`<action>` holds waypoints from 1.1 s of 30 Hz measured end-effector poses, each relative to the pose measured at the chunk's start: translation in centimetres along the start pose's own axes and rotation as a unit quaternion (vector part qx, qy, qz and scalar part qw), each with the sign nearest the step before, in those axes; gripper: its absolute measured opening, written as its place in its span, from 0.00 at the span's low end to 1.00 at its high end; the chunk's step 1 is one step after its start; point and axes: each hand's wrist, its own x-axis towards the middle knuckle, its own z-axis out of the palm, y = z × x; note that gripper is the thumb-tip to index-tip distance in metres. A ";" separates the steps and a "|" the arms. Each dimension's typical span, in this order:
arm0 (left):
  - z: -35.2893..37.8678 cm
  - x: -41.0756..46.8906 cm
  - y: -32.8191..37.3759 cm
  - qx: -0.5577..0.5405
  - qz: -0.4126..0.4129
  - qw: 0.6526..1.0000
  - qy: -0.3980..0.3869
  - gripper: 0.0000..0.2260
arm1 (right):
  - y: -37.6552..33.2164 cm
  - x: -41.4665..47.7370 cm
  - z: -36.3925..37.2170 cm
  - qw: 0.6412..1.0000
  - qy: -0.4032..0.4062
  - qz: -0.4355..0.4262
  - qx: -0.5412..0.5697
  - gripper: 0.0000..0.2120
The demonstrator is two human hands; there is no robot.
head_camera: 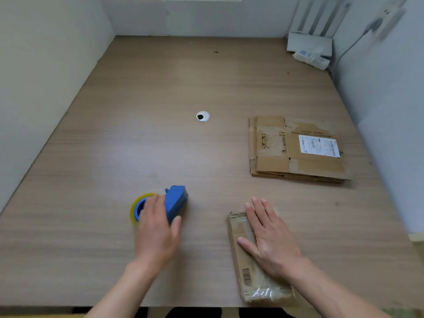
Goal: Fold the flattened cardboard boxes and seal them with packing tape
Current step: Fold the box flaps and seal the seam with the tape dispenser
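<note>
— What's on the left of the counter point(110, 138)?

— A blue tape dispenser point(177, 201) with a yellowish tape roll point(134, 211), near the front edge. The left hand point(158, 230) lies over it, blurred. Its fingers point(152, 204) reach across the top and the thumb sits beside the body. I cannot tell whether they grip it.

— And to the right?

— The right hand point(271, 242) rests flat on a small cardboard box point(242, 262) at the front edge, fingers straight and slightly apart. Well behind it lies a stack of flattened cardboard boxes point(275, 145), with a white label point(319, 146) on top. A router point(308, 43) stands in the far right corner.
</note>
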 end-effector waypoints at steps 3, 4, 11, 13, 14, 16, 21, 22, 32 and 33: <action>1.3 -2.1 6.3 -0.171 0.070 0.981 -0.060 0.29 | 0.1 0.0 0.3 1.000 0.013 -0.004 0.014 0.41; 2.3 -2.5 8.2 -0.224 0.048 0.968 -0.107 0.29 | 0.0 0.1 0.3 1.000 0.016 -0.007 0.019 0.41; 8.8 -2.8 12.0 -0.333 -0.144 0.912 -0.193 0.26 | 0.6 0.0 0.6 0.984 0.085 -0.034 0.152 0.39; 9.4 -3.0 11.8 -0.347 -0.157 0.908 -0.175 0.24 | 1.1 0.0 1.1 0.960 0.100 0.012 0.263 0.41; 9.6 -3.0 11.6 -0.352 -0.162 0.907 -0.165 0.23 | 1.3 0.0 1.4 0.937 0.095 0.053 0.332 0.40; 10.0 -3.1 11.4 -0.364 -0.167 0.904 -0.153 0.22 | 1.5 0.2 1.9 0.883 0.073 0.117 0.450 0.36; 10.5 -2.8 11.6 -0.392 -0.200 0.888 -0.135 0.19 | 2.5 0.8 2.0 0.826 0.004 0.145 0.545 0.38; 10.5 -2.6 11.5 -0.383 -0.199 0.892 -0.137 0.18 | 3.0 0.9 1.8 0.834 -0.022 0.152 0.530 0.41; 9.9 0.6 12.3 -0.175 0.077 0.975 -0.116 0.13 | 3.8 2.1 0.4 0.910 0.122 0.010 0.396 0.14; 10.3 0.6 12.3 -0.185 0.052 0.976 -0.103 0.13 | 3.7 2.3 0.5 0.903 0.127 0.031 0.409 0.14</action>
